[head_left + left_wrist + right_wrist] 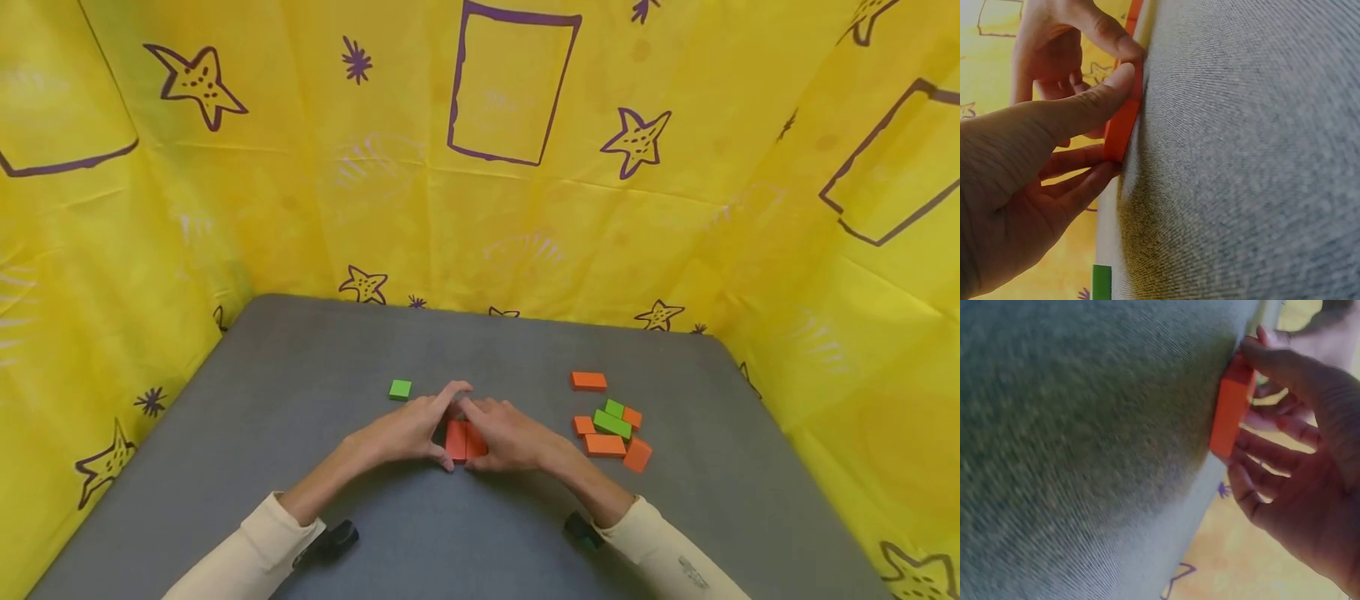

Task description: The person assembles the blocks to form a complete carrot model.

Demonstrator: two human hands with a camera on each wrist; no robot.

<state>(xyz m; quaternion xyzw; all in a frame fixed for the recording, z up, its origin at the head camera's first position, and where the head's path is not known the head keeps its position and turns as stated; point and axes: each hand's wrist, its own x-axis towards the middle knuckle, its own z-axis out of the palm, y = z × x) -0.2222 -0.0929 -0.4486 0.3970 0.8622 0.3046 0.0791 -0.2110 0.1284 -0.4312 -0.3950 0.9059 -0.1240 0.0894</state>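
Two orange blocks lie flat side by side on the grey table, long sides together. My left hand [401, 429] holds the left orange block [456, 440], thumb at its near end and fingers along the outer side and far end. Around the right orange block [476, 442] my right hand [513, 435] curls in the same way. The thumbs come close together at the near edge, and the index fingers meet beyond the blocks. In the right wrist view, an orange block [1232, 409] shows between thumb and fingers. The far ends are partly hidden by the hands.
A small green block [401, 389] lies beyond the left hand. To the right sits a loose group of several orange and green blocks, among them a long green block [612, 423], with one orange block [588, 382] behind it. Yellow patterned cloth [480, 225] surrounds the table [315, 350].
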